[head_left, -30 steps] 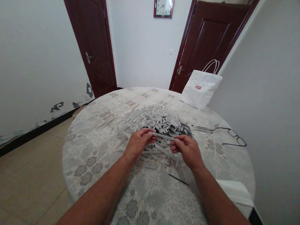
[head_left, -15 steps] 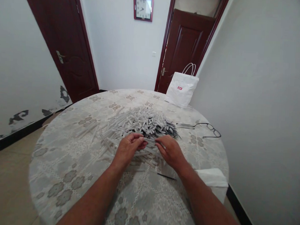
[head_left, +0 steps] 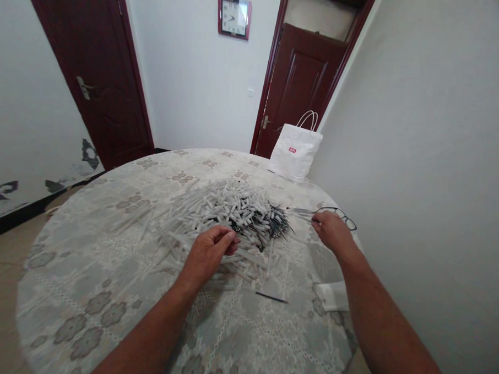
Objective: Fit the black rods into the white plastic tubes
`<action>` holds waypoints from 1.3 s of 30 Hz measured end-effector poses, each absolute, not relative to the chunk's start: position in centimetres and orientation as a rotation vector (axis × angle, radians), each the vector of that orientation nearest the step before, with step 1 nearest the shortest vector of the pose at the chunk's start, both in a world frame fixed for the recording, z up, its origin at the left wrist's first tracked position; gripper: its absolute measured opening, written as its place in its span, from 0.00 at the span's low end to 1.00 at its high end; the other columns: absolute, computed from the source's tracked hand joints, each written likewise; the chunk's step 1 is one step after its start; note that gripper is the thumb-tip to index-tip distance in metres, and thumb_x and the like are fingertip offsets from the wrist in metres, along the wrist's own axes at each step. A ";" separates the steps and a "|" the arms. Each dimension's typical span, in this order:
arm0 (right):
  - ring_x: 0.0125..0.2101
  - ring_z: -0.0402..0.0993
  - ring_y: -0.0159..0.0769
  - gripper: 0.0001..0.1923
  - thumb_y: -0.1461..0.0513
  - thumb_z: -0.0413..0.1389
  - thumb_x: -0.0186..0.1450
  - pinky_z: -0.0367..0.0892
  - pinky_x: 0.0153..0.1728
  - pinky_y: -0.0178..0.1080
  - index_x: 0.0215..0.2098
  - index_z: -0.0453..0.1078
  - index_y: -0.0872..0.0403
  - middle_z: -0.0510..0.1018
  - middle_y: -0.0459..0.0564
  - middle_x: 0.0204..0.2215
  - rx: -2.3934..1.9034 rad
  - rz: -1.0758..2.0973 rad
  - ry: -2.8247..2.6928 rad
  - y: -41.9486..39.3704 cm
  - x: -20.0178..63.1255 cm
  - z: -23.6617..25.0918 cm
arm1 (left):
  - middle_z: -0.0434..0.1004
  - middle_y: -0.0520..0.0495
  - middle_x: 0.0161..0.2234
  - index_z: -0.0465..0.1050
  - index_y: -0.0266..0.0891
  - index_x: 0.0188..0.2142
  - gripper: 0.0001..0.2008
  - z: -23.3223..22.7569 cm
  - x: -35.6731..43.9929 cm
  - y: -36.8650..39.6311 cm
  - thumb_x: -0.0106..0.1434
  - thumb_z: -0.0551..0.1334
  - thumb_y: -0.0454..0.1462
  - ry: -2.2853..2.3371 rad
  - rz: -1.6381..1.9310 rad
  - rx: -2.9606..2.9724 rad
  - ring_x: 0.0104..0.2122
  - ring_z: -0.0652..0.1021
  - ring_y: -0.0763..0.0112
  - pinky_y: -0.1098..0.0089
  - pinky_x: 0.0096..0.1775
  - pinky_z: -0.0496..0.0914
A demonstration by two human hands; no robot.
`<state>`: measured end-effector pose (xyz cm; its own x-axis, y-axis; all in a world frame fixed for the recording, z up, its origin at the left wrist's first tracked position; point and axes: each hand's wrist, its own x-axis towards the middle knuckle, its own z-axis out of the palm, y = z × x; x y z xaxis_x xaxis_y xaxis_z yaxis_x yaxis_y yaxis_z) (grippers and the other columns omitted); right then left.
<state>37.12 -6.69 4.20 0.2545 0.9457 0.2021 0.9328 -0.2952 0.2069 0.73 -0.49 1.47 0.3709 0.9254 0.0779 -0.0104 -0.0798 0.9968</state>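
Observation:
A big heap of thin white tubes (head_left: 215,216), mixed with thin black refills (head_left: 272,224), lies on a round table with a patterned cloth (head_left: 105,280). My left hand (head_left: 208,253) rests on the heap's near edge, fingers curled; whether it grips a tube I cannot tell. My right hand (head_left: 330,230) is stretched out to the right, its fingertips at a small bundle of thin pieces (head_left: 302,211) next to a pair of glasses (head_left: 342,217). One black refill (head_left: 271,296) lies alone on the cloth near me.
A white paper bag with handles (head_left: 294,150) stands at the table's far right edge by the wall. A folded white cloth (head_left: 331,295) lies at the right edge. Two dark red doors and a wall clock (head_left: 234,15) are behind.
My right hand left the tube both hands were holding and moved right, out to the bundle by the glasses. My left hand stayed on the heap. The camera turned a little to the right.

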 end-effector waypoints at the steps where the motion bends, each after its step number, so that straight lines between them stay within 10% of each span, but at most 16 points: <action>1: 0.45 0.73 0.43 0.13 0.60 0.52 0.71 0.62 0.44 0.39 0.45 0.78 0.54 0.79 0.58 0.42 2.454 0.436 1.781 -6.1 38.3 3.8 | 0.83 0.44 0.33 0.77 0.36 0.37 0.19 1.5 0.7 -0.5 0.61 0.65 0.51 0.895 0.976 1.445 0.29 0.81 0.66 0.67 0.35 0.75; 24: 0.48 0.74 0.41 0.15 0.62 0.47 0.74 0.65 0.44 0.35 0.50 0.74 0.56 0.75 0.60 0.45 2.327 0.314 1.725 1.6 43.2 -2.0 | 0.82 0.48 0.34 0.76 0.40 0.38 0.16 1.3 0.0 -0.5 0.67 0.59 0.49 1.057 0.942 1.708 0.32 0.80 0.66 0.69 0.38 0.73; 39: 0.43 0.76 0.42 0.13 0.59 0.53 0.70 0.63 0.40 0.36 0.47 0.77 0.51 0.81 0.56 0.44 2.455 0.172 1.811 -2.7 35.9 2.8 | 0.81 0.49 0.33 0.77 0.43 0.39 0.12 0.3 -0.5 0.4 0.69 0.57 0.45 1.188 1.034 2.059 0.35 0.80 0.64 0.67 0.40 0.70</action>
